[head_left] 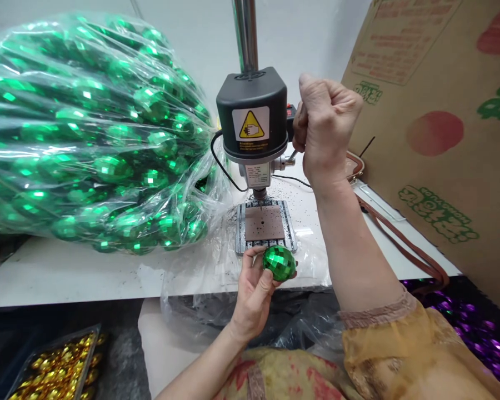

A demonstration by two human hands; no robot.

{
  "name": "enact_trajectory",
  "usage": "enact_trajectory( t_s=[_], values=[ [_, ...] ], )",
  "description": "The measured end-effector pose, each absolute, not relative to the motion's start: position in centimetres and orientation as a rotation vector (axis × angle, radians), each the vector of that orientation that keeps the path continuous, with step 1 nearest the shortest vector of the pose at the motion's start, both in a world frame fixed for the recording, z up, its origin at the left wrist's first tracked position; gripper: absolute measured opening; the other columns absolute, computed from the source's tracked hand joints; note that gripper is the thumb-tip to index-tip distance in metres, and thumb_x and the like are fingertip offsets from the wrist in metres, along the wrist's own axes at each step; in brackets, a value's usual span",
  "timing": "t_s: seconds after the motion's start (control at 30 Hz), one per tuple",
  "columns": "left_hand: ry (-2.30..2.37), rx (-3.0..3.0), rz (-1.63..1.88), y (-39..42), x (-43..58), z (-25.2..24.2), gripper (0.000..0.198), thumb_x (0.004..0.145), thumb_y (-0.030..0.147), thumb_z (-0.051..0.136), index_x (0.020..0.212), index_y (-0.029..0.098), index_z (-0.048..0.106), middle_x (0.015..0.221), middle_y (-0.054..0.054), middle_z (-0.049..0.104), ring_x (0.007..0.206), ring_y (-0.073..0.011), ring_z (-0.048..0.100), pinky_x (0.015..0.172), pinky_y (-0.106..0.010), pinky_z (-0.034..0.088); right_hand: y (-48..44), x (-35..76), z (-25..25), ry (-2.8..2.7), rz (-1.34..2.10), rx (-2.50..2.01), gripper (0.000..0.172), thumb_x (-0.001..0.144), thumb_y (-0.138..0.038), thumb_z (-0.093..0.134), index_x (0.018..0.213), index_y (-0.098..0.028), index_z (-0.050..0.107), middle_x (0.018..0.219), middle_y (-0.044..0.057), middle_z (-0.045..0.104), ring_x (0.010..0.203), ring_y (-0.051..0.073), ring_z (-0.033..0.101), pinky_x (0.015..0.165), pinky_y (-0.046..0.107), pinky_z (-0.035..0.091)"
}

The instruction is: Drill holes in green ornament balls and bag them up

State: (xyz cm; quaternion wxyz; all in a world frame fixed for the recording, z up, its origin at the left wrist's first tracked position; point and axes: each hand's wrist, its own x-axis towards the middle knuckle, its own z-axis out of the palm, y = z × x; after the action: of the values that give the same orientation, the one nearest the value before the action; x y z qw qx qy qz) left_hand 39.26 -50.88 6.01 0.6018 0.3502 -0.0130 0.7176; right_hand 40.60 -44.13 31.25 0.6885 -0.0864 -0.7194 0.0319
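Observation:
A shiny green faceted ball (279, 263) is held in the fingers of my left hand (254, 289), just in front of the drill press base (240, 228). My right hand (327, 125) is closed in a fist at the right side of the black drill press head (252, 116), around its feed lever (292, 158), of which only a short part shows. Below the chuck (259, 194), a flat pinkish board (264, 222) with a small dark hole lies on the slotted base. Dark shavings are scattered around it.
A large clear bag (95, 139) of green balls fills the left of the white table (120, 283). A printed cardboard box (433, 111) stands at right, near a brown strap (404, 244). Gold balls (58, 366) sit in a container lower left; purple ones (475, 328) lie lower right.

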Motion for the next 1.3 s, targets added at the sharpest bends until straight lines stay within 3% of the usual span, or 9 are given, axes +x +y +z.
enact_trajectory(
  t_s=[0.4, 0.67, 1.0, 1.3],
  values=[
    [-0.029, 0.630, 1.568, -50.9, 39.7, 6.3, 0.037, 0.085, 0.035, 0.067, 0.117, 0.024, 0.052, 0.108, -0.003, 0.064, 0.092, -0.0194, 0.068, 0.092, -0.045, 0.055, -43.8, 40.7, 31.4, -1.610, 0.047, -0.257, 0.060, 0.076, -0.067, 0.058, 0.042, -0.025, 0.032, 0.042, -0.002, 0.029, 0.040, 0.012, 0.025, 0.041, 0.032, 0.018],
    [0.015, 0.577, 1.463, -51.0, 40.0, 6.3, 0.043, 0.082, 0.042, 0.070, 0.115, 0.023, 0.051, 0.097, -0.003, 0.067, 0.078, -0.0211, 0.072, 0.079, -0.039, 0.060, -43.7, 40.5, 31.3, -1.602, 0.088, -0.108, 0.052, 0.081, -0.045, 0.062, 0.041, -0.025, 0.034, 0.041, -0.004, 0.029, 0.037, 0.010, 0.024, 0.038, 0.031, 0.018],
    [0.056, 0.498, 1.446, -51.0, 40.2, 6.5, 0.046, 0.077, 0.048, 0.074, 0.108, 0.019, 0.056, 0.092, -0.003, 0.069, 0.076, -0.0217, 0.072, 0.073, -0.034, 0.062, -43.4, 40.7, 31.4, -1.622, 0.046, -0.185, 0.052, 0.081, -0.048, 0.060, 0.043, -0.025, 0.033, 0.043, -0.004, 0.030, 0.040, 0.010, 0.025, 0.039, 0.029, 0.020],
    [0.043, 0.379, 1.432, -50.8, 40.5, 6.6, 0.037, 0.078, 0.042, 0.074, 0.098, 0.015, 0.059, 0.091, -0.004, 0.069, 0.077, -0.0197, 0.071, 0.072, -0.034, 0.063, -43.5, 40.6, 31.5, -1.613, 0.038, -0.203, 0.058, 0.077, -0.066, 0.056, 0.043, -0.026, 0.031, 0.041, -0.003, 0.029, 0.042, 0.012, 0.024, 0.041, 0.032, 0.019]
  ],
)
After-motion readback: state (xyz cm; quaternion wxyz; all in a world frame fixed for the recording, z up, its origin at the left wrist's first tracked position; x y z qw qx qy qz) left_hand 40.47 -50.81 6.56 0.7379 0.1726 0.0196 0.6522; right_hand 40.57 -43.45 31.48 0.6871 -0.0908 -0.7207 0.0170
